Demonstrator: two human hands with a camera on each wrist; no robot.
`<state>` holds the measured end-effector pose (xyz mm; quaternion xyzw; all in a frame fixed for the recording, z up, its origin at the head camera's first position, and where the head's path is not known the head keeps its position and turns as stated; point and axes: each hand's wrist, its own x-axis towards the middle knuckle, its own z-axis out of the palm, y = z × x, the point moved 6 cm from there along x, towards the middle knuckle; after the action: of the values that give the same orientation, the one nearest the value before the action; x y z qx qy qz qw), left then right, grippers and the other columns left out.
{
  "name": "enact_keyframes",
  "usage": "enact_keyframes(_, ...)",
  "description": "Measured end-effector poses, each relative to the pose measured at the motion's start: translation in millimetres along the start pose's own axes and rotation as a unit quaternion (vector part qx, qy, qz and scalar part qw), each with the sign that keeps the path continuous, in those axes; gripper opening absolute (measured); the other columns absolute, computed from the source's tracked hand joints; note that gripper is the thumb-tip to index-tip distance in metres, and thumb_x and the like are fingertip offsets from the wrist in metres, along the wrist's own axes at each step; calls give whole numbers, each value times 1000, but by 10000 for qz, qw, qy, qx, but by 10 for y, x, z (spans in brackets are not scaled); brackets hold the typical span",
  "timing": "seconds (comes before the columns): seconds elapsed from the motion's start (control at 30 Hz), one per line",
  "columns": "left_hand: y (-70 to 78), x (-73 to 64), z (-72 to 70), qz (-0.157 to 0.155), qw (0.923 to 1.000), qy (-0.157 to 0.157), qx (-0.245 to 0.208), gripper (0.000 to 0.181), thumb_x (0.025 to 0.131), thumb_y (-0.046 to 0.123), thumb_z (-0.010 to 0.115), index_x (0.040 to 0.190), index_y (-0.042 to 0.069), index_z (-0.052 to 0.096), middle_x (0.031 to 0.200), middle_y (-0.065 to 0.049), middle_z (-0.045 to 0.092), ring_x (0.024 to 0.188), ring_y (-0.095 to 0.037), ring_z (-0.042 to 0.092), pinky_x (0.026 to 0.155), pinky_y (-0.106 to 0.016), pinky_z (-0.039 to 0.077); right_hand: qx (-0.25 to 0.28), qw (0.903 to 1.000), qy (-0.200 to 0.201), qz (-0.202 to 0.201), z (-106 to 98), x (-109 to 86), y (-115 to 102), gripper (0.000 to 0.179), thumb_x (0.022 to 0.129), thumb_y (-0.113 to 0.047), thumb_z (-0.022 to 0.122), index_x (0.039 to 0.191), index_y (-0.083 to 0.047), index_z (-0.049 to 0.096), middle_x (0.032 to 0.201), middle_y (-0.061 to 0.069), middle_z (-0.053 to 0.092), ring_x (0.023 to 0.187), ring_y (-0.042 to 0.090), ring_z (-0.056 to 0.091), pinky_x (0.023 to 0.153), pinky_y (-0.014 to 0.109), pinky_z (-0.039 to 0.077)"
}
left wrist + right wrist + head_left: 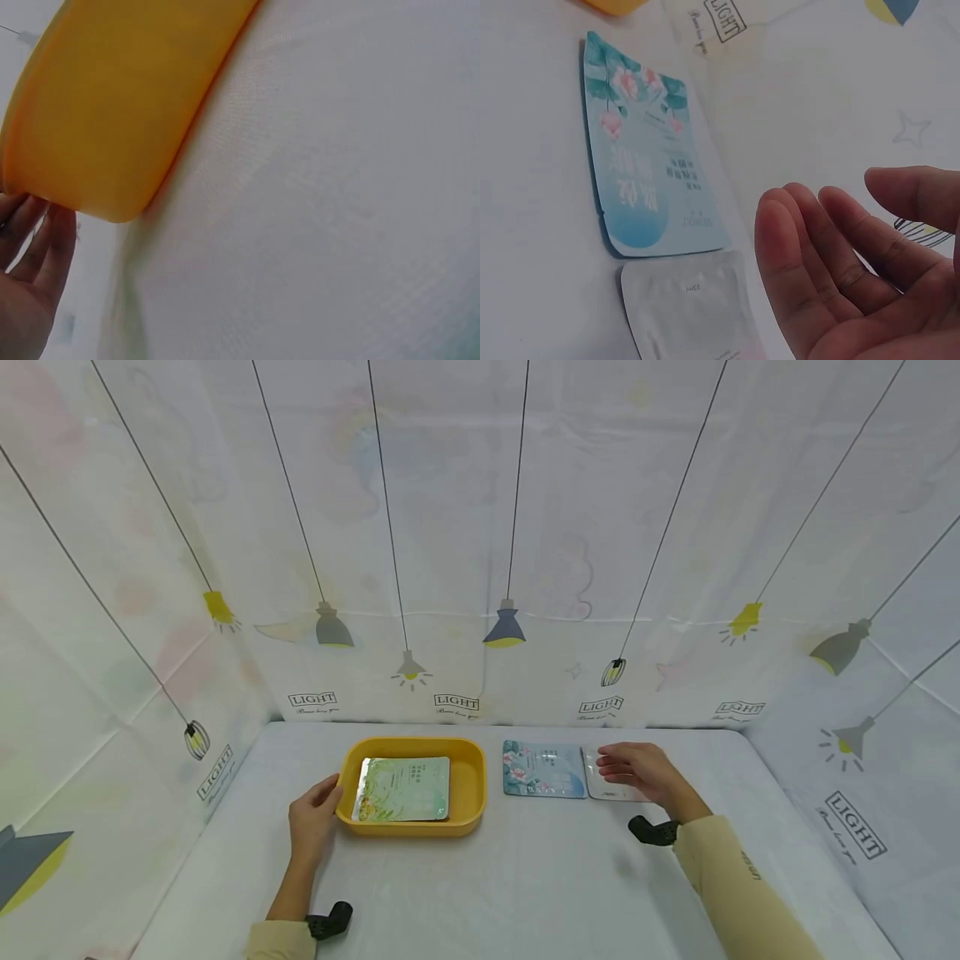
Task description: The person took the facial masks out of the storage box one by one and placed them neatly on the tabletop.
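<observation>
Hovering near pale packet (611, 790), right hand (649, 770) loosely cupped, empty; edge pinch probably best. Left hand (312, 817), straightish, touches yellow tray (468, 783).

Head view, right of centre: the right hand (645, 770) covers the upper right part of a white packet (609, 792). Left of centre, small print on the green packet (405, 789) is too tiny to read. Left wrist view: the yellow tray (112, 105) runs off the top edge, its inside hidden; the left hand (30, 292) is cut by the left and bottom edges. Right wrist view: the white packet's near end leaves the bottom edge.
</observation>
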<state>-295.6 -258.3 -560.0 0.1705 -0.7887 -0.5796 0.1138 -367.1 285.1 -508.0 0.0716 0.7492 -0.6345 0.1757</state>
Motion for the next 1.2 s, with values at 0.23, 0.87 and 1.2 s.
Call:
enact_keyframes(0.23,-3,5,25,-98,9999,-74,31,39,99,22,55,134,5,58,136,-17,59,119,-24,55,71,3,40,-241,9995,-155,-138,170,-19,-116,46,102,-26,51,134,7,50,112,15,67,98,22,68,85,31,58)
enact_keyframes(0.87,-12,18,48,-210,9997,-146,27,41,100,25,54,137,8,56,140,-13,56,130,-25,52,72,7,38,-573,9957,-580,-445,963,69,-584,38,100,-17,53,131,6,55,122,26,63,98,28,66,90,37,57)
enact_keyframes(1.2,-25,11,57,-179,9995,-271,-13,42,100,26,54,138,7,54,142,-14,55,132,-26,50,73,6,38,-459,9968,-619,-230,1383,131,-627,37,99,-16,55,129,5,57,119,24,64,102,34,63,97,43,53)
